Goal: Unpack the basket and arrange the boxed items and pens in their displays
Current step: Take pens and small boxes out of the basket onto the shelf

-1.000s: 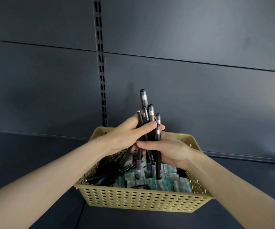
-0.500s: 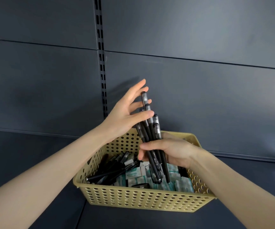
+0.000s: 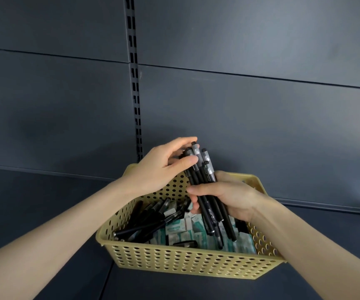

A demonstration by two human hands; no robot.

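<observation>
Gripping black pens (image 3: 205, 191) over basket (image 3: 187, 260), both hands

Soft, dim light is falling from above and to the right, leaving a pale sheen on the dark back panel (image 3: 261, 50) while its left side is sinking into murk. The wide lens is bowing the panel seams and stretching the forearms at the lower corners. The hands are casting a faint shadow on the panel, and fine detail inside the basket (image 3: 187, 260) is blurring slightly.
</observation>
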